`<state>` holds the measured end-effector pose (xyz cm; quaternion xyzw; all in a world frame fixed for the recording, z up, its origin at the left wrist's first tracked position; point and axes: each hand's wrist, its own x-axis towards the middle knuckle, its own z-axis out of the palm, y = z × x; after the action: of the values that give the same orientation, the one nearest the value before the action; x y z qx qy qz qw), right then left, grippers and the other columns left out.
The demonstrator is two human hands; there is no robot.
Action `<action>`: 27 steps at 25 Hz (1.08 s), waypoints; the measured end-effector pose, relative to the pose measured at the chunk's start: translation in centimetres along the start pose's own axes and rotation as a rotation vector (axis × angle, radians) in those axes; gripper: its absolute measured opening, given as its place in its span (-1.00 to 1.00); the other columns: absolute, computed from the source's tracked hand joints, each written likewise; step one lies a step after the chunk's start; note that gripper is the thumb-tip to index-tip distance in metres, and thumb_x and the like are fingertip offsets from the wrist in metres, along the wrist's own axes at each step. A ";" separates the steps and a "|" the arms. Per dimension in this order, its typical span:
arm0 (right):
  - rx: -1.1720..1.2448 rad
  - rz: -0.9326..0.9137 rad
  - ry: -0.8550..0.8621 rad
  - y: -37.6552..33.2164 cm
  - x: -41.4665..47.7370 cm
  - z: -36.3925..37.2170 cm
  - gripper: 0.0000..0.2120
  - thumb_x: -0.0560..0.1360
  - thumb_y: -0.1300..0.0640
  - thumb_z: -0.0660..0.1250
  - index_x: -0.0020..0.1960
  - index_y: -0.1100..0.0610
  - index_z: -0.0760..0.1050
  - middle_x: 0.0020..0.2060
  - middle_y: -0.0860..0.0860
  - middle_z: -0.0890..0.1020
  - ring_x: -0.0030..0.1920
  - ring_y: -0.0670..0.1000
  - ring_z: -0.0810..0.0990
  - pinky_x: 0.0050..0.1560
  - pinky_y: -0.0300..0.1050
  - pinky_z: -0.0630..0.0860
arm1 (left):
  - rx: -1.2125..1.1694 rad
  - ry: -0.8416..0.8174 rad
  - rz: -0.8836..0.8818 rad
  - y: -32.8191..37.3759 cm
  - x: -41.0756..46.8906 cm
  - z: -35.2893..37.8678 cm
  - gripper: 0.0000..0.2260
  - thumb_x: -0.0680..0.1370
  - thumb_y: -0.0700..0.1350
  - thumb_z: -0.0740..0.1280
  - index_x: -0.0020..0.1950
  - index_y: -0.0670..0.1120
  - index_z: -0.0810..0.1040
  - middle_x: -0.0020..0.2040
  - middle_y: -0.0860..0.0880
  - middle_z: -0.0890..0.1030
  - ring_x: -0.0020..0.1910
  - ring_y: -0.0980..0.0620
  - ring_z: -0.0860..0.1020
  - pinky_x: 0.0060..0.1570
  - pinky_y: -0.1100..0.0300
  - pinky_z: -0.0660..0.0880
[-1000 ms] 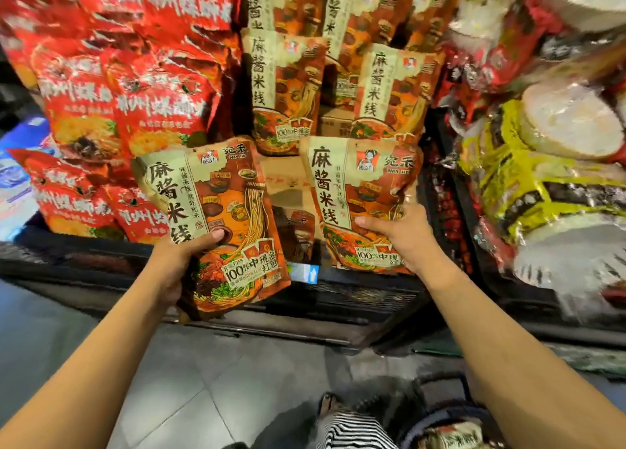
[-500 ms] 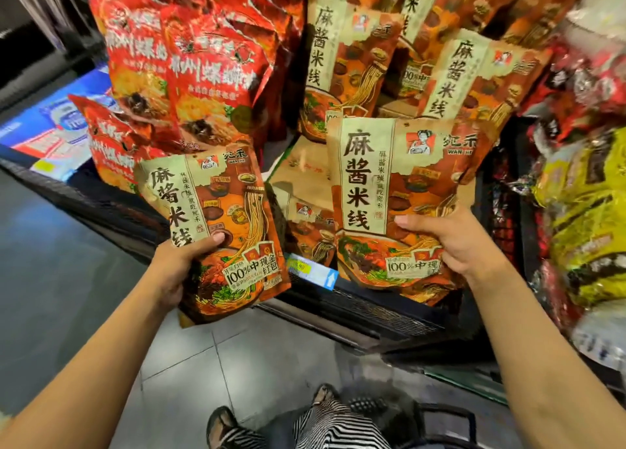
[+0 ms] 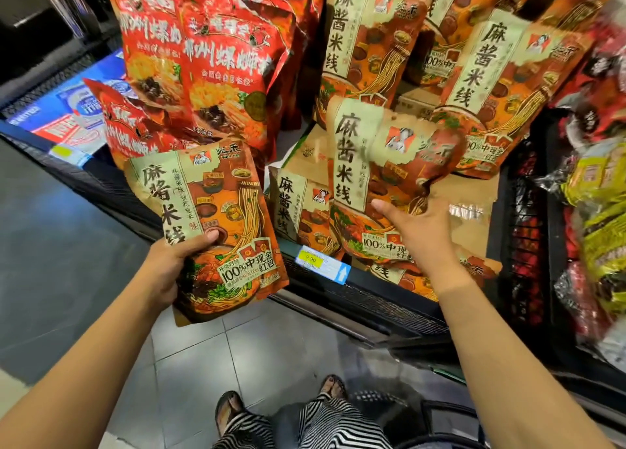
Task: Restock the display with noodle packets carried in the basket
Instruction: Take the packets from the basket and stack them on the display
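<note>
Fingers of the left hand [image 3: 162, 269] pinch a soft, light-looking noodle packet [image 3: 216, 225] by its bottom corner, off the front edge of the shelf [image 3: 389, 308]; right hand [image 3: 420, 235] fingers hide behind a second packet [image 3: 379, 164], grip unclear.

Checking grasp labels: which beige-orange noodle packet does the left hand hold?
The packet at lower left, off the display and over the floor, with the thumb of the left hand across its face. The others stand on the display or by the right hand.
</note>
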<state>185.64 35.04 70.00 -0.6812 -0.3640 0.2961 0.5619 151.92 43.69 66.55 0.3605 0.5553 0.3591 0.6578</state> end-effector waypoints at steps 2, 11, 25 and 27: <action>-0.219 0.060 -0.052 1.5 -1.3 1.1 -0.75 0.36 0.06 0.57 0.00 0.06 0.64 -0.12 0.05 0.72 -0.15 -0.02 0.67 -0.05 -0.10 0.59 | 0.000 0.009 -0.019 -0.4 0.2 -0.8 -0.47 0.28 -0.19 0.54 0.24 -0.16 0.58 0.05 -0.14 0.71 -0.03 -0.14 0.69 -0.04 0.03 0.57; -0.375 0.037 -0.195 -0.6 -1.3 3.8 -0.69 0.35 0.11 0.58 0.01 -0.01 0.54 -0.02 -0.06 0.60 0.07 -0.02 0.53 0.07 -0.19 0.41 | 0.002 -0.023 -0.014 0.6 0.6 -0.9 -0.47 0.29 -0.17 0.52 0.25 -0.17 0.58 0.05 -0.15 0.70 0.00 -0.16 0.68 0.00 0.00 0.57; -0.102 0.061 0.026 -3.3 -2.2 0.0 -0.90 0.44 0.13 0.50 -0.18 0.02 0.59 -0.29 -0.17 0.65 -0.25 -0.18 0.61 -0.16 -0.22 0.55 | -0.083 -0.086 0.019 3.2 1.2 -0.7 -0.59 0.37 -0.15 0.44 0.22 -0.12 0.59 0.01 -0.07 0.71 -0.14 -0.04 0.71 -0.11 0.08 0.59; -0.419 0.084 -0.060 -3.2 -3.1 -2.5 -0.85 0.43 0.18 0.51 -0.22 0.04 0.56 -0.36 -0.21 0.58 -0.31 -0.24 0.51 -0.24 -0.33 0.40 | -0.073 -0.119 0.018 3.3 1.1 0.3 -0.59 0.36 -0.15 0.43 0.22 -0.12 0.59 0.01 -0.08 0.71 -0.12 -0.05 0.71 -0.14 0.09 0.60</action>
<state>185.42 31.42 73.59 -0.7888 -0.4052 0.2571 0.3840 152.16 46.23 68.90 0.3617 0.4985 0.3630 0.6992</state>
